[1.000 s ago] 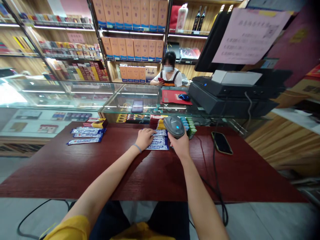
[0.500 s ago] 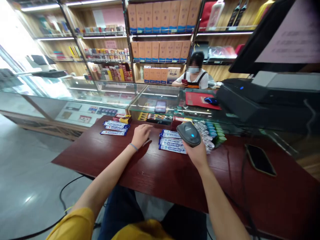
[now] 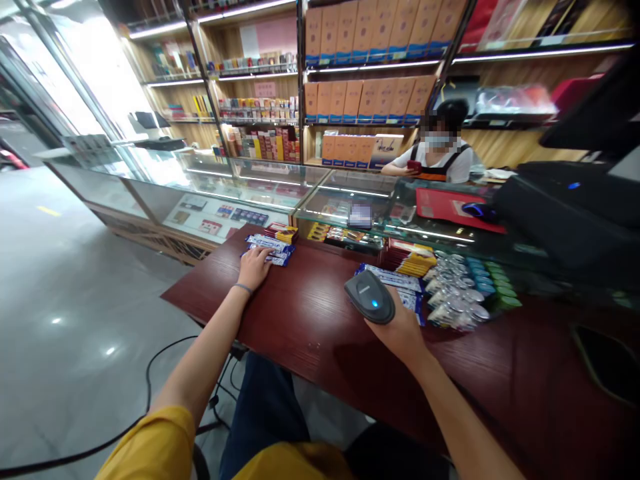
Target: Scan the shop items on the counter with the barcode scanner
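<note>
My left hand (image 3: 255,269) lies over the blue-and-white sachets (image 3: 273,244) at the left end of the dark red table, its fingers stretched across the near ones. Whether it grips one is hard to see. My right hand (image 3: 403,327) is wrapped round a black barcode scanner (image 3: 370,298) with a lit blue light. Behind the scanner is a second group of blue-and-white sachets (image 3: 393,277), partly hidden by it. To their right stand silver-topped small containers (image 3: 455,293), with blue ones (image 3: 481,275) and green ones (image 3: 504,290) alongside.
Red-and-yellow packs (image 3: 410,257) stand behind the right sachets, others (image 3: 281,231) behind the left. A glass counter (image 3: 320,193) borders the table's far side; a masked person (image 3: 445,157) sits beyond it holding a phone. Another phone (image 3: 607,360) lies at the right.
My left hand has moved left from the middle of the table onto the left sachets. My right hand still holds the scanner, now slightly lower. The view has turned left.
</note>
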{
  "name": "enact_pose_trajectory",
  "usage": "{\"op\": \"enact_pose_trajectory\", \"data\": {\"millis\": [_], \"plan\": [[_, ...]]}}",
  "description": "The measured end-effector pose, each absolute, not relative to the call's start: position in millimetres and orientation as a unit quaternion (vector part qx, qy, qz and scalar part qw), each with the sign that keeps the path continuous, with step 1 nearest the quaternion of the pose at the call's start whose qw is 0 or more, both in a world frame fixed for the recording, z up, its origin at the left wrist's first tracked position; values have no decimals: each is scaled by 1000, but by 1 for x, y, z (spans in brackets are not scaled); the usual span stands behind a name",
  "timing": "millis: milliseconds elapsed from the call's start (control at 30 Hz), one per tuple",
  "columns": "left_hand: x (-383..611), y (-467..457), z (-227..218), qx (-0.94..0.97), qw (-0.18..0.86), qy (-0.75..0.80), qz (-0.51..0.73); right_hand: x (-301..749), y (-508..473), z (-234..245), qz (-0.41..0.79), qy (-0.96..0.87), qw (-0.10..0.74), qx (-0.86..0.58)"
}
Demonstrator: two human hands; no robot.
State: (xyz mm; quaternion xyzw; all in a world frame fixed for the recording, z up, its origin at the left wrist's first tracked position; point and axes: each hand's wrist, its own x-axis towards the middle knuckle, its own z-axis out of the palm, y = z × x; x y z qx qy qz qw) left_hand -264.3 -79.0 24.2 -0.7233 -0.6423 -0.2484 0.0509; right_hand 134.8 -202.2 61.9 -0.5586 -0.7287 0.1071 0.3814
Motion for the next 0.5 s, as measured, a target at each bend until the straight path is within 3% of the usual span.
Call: {"op": "enact_pose_trajectory", "data": {"millis": [333, 500], "plan": [[-271, -78, 14, -696, 35, -681, -223, 130, -202, 57, 80, -765, 340, -540], [-260, -84, 23, -704, -2, -647, -291, 132, -204, 65, 89, -766, 336, -541]]}}
